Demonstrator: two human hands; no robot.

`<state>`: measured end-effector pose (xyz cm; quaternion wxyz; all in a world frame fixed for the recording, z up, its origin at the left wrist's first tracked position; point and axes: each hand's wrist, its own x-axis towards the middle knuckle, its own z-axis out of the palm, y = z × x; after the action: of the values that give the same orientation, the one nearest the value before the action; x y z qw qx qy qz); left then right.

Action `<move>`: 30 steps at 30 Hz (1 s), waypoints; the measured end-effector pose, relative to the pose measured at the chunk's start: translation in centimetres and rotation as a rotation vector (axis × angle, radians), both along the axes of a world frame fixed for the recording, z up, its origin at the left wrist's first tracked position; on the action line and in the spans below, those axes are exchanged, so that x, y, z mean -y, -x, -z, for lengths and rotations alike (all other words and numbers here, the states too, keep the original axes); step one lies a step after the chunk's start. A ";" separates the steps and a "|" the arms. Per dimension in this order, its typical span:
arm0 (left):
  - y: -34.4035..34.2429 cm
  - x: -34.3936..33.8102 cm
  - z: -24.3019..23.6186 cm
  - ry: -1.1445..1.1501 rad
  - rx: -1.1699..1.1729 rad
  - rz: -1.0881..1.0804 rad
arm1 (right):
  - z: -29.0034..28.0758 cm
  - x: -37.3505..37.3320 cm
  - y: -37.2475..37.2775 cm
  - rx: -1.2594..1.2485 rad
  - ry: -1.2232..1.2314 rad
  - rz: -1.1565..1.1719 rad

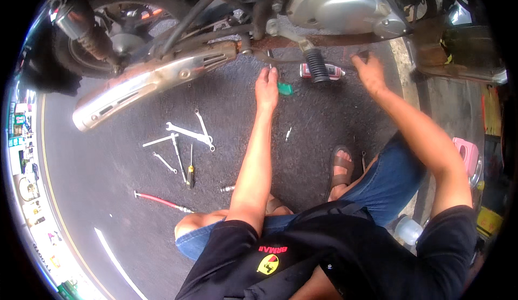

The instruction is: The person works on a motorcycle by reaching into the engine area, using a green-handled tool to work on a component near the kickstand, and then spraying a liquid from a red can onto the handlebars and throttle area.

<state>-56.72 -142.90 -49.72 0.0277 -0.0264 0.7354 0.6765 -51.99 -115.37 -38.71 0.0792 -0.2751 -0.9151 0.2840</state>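
In the head view, my left hand (266, 87) reaches up under the motorcycle, its fingers closed around something thin that I cannot make out. Right beside it lies a green piece (285, 89) on the asphalt. My right hand (370, 74) is bent near the far end of a dark bar under the engine, with a small dark thing between thumb and finger that I cannot name. Between the hands hangs the ribbed black rubber footpeg (317, 66). Behind it a white and red bottle (335, 73) lies on its side.
Wrenches (189, 133), a T-handle wrench (177, 151), a yellow-black screwdriver (190, 176) and a red cable or hose (162, 200) lie at left. The silver exhaust (135, 87) hangs low, far left. A kerb runs along the right, near a pink container (465, 157).
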 end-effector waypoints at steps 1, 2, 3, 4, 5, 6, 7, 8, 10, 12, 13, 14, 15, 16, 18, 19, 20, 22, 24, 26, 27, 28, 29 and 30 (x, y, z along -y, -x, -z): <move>0.1 0.5 -0.1 0.144 -0.025 0.007 | 0.0 -0.1 0.1 0.016 -0.005 -0.012; 0.2 0.9 -0.2 0.287 -0.050 0.013 | -0.1 -0.3 0.1 -0.003 0.051 -0.036; 0.3 1.4 -0.5 0.434 -0.073 0.016 | -0.2 -0.3 0.1 -0.020 0.111 -0.062; 0.3 1.7 -0.9 0.494 -0.097 0.025 | -0.4 -0.5 0.0 -0.036 0.170 -0.089; 0.2 1.7 -0.9 0.545 -0.125 0.014 | -0.3 -0.6 -0.1 -0.031 0.175 -0.107; 0.1 2.0 -1.0 0.600 -0.154 -0.002 | -0.2 -0.6 -0.1 -0.027 0.184 -0.130; 0.1 2.2 -1.0 0.654 -0.182 -0.019 | -0.1 -0.5 0.0 -0.023 0.193 -0.154; 0.2 2.0 -1.0 0.640 -0.195 -0.033 | -0.2 -0.6 0.1 -0.048 0.164 -0.142; 0.0 1.8 -1.2 0.624 -0.207 -0.059 | -0.3 0.2 0.0 -0.084 0.120 -0.119; -0.4 1.1 -1.2 0.543 -0.163 -0.070 | -0.8 0.5 -0.3 -0.051 0.188 -0.122; -0.6 0.6 -1.4 0.499 -0.185 -0.077 | -1.1 0.4 -0.5 -0.031 0.214 -0.125; -0.7 0.4 -1.8 0.404 -0.159 -0.085 | -1.0 0.5 -0.6 -0.041 0.178 -0.103; -0.6 0.3 -1.8 0.304 -0.139 -0.092 | -1.0 0.6 -0.5 -0.037 0.180 -0.094; -0.5 0.2 -1.7 0.203 -0.120 -0.096 | -0.9 0.7 -0.5 -0.034 0.182 -0.083; -0.3 0.3 -1.4 -0.216 0.044 -0.042 | -0.5 0.3 -0.4 -0.051 0.257 -0.112; -0.3 0.4 -1.3 -0.425 0.124 -0.012 | -0.3 0.3 -0.4 -0.054 0.265 -0.125; -0.4 0.8 -1.2 -0.437 0.169 0.001 | -0.2 0.3 -0.4 -0.058 0.273 -0.137; -0.3 0.8 -1.3 -0.475 0.256 0.040 | -0.4 0.2 -0.5 -0.063 0.229 -0.132; 0.0 0.8 -1.4 -0.439 0.221 0.059 | -0.5 0.3 -0.4 -0.059 0.140 -0.107; -0.1 0.9 -1.5 -0.345 0.177 0.062 | -0.6 -0.1 -0.3 -0.039 0.201 -0.137; 0.0 1.0 -1.5 -0.266 0.147 0.057 | -0.7 0.0 -0.3 -0.032 0.235 -0.151; 0.0 1.1 -1.5 -0.187 0.116 0.052 | -1.0 0.1 -0.3 -0.024 0.243 -0.148; 0.0 1.1 -1.5 -0.132 0.081 0.036 | -1.3 0.4 -0.4 -0.015 0.251 -0.144; 0.1 1.1 -1.1 -0.079 0.041 0.018 | -1.6 0.5 -0.3 -0.011 0.257 -0.142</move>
<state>-56.85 -143.97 -48.59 0.0496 -0.0325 0.7075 0.7042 -51.68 -115.86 -37.13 0.0279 -0.2158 -0.8879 0.4053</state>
